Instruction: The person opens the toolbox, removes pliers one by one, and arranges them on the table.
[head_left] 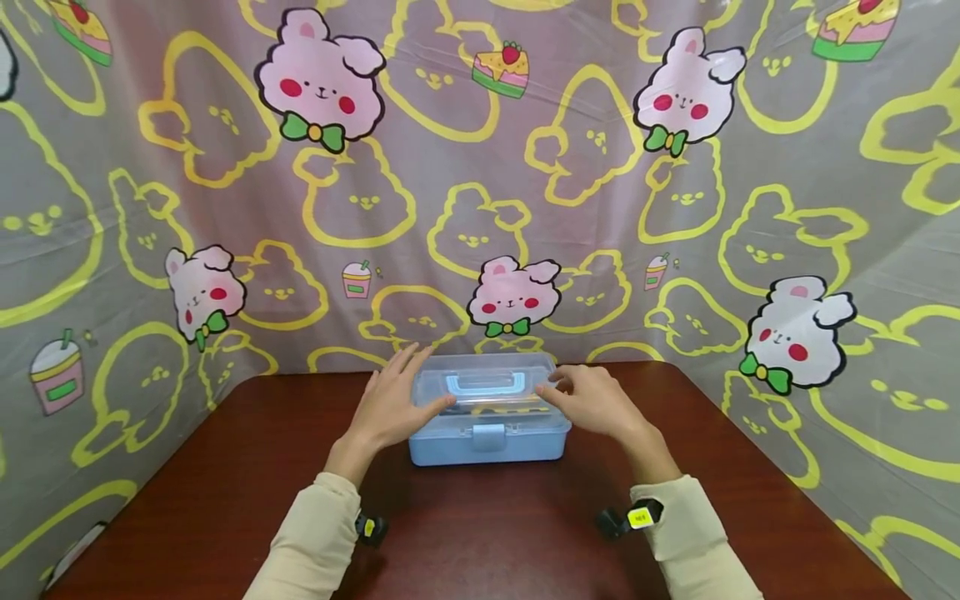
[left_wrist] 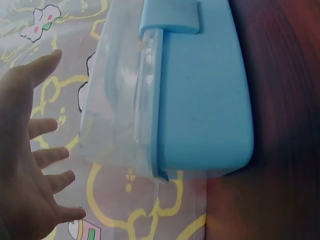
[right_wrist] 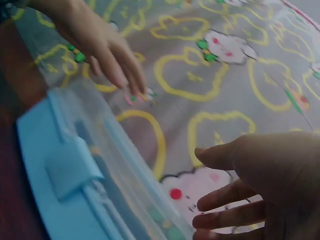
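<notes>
A light-blue plastic storage box [head_left: 489, 443] with a clear lid [head_left: 482, 379] stands on the table, its lid down. On the front is a blue latch [left_wrist: 171, 15], and a blue carrying handle [head_left: 486, 383] lies on the lid. Some long items, blue and yellow, show dimly through the plastic; their kind is unclear. My left hand [head_left: 396, 400] is spread by the box's left side, and the left wrist view shows a gap between its fingers and the lid. At the right side hovers my right hand [head_left: 596, 402], fingers apart and loosely bent, holding nothing.
The dark red-brown table [head_left: 480, 533] reaches back to a grey curtain [head_left: 585, 225] printed with yellow outlines and rabbit faces, which also hangs along both sides. Each wrist wears a small black camera [head_left: 371, 527].
</notes>
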